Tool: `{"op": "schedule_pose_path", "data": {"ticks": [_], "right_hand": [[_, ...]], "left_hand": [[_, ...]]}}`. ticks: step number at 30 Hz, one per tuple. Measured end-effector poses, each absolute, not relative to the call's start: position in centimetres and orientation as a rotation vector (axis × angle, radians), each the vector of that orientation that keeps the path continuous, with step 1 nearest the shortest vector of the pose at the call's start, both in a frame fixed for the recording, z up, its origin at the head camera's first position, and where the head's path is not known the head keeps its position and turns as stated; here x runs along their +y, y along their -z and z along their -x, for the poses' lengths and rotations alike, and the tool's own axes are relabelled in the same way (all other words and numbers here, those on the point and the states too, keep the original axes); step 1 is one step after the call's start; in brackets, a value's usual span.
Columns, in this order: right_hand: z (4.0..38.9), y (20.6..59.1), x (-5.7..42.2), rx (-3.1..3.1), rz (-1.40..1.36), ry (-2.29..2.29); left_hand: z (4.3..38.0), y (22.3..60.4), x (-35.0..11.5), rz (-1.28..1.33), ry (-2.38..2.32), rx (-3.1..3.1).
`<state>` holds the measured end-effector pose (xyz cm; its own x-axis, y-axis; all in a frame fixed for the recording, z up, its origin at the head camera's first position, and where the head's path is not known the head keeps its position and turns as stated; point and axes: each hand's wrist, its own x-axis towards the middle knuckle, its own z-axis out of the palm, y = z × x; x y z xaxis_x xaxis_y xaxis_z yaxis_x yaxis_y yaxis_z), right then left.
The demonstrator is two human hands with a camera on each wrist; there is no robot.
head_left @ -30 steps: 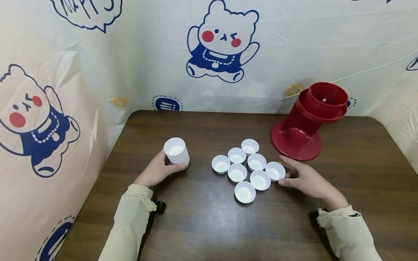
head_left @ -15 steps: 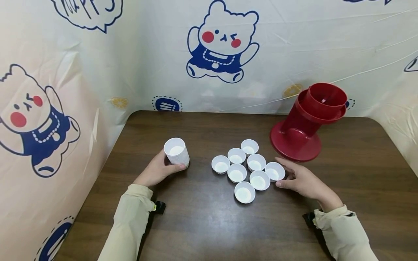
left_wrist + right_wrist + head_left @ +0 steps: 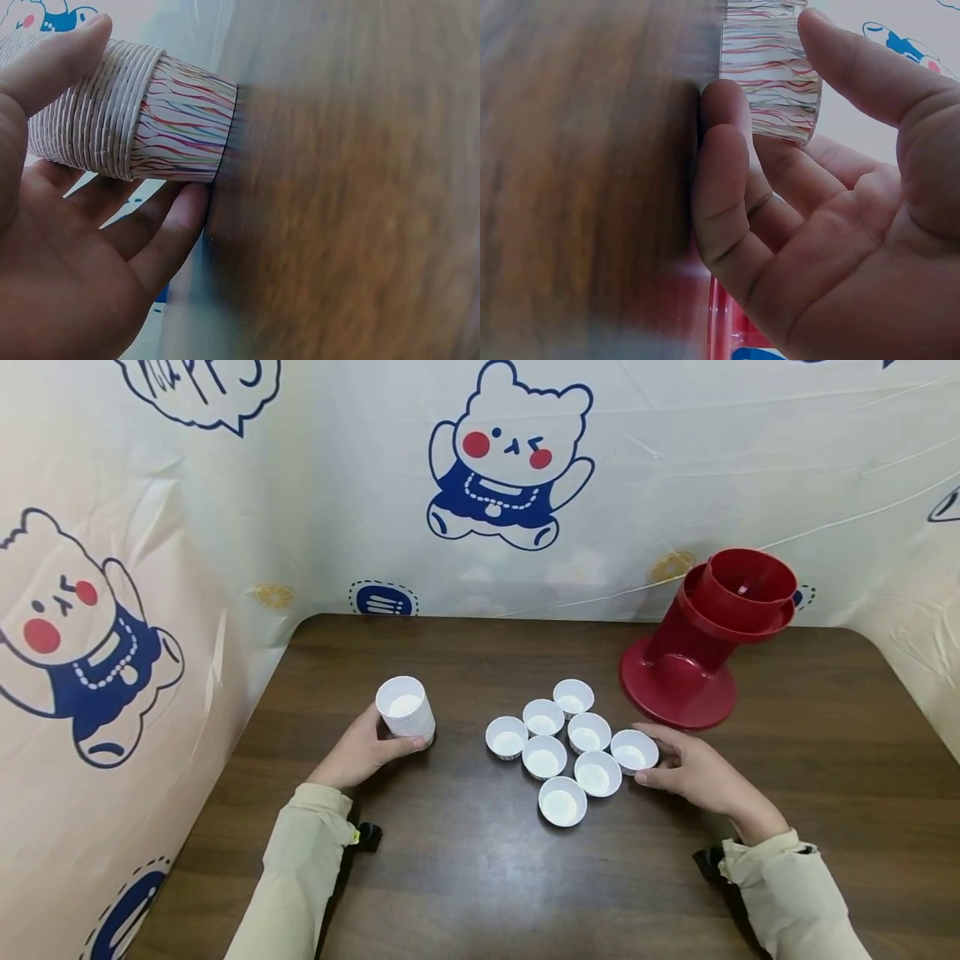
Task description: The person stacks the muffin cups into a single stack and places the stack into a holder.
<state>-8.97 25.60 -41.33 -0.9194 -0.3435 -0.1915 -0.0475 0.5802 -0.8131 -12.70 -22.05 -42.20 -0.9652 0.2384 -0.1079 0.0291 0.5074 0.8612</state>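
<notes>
My left hand (image 3: pixel 362 752) grips a tall stack of nested white paper baking cups (image 3: pixel 408 710) on the left of the brown table. In the left wrist view the stack's lowest baking cup (image 3: pixel 187 120) shows wavy coloured stripes, with thumb and fingers on opposite sides. Several single baking cups (image 3: pixel 545 757) stand upright in a close cluster at mid-table, openings up. At the cluster's right end, my right hand (image 3: pixel 701 777) pinches one baking cup (image 3: pixel 634 750) between thumb and fingers. The same striped cup (image 3: pixel 772 75) sits by the fingertips in the right wrist view, its base at the tabletop.
A red plastic holder (image 3: pixel 686 681) with a round base and tilted tubes stands at the back right, just beyond my right hand. Behind the table (image 3: pixel 480 893) hangs a pale curtain (image 3: pixel 337 485) printed with cartoon bears, which also covers the left side.
My right hand has shifted slightly left, and its fingers have closed in on the rightmost baking cup, which has moved a little right. The left hand and its stack stay still.
</notes>
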Motion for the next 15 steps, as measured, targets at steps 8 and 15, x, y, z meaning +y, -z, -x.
{"op": "schedule_pose_path", "data": {"ticks": [8, 15], "right_hand": [[8.7, 40.4, 26.3, 2.478, 0.195, 1.385], [8.5, 39.1, 26.5, 2.615, 0.136, 1.249]], "left_hand": [[12.6, 42.9, -21.0, -0.174, -1.537, 2.554], [12.6, 43.5, -19.5, -0.091, -1.687, 2.613]]}}
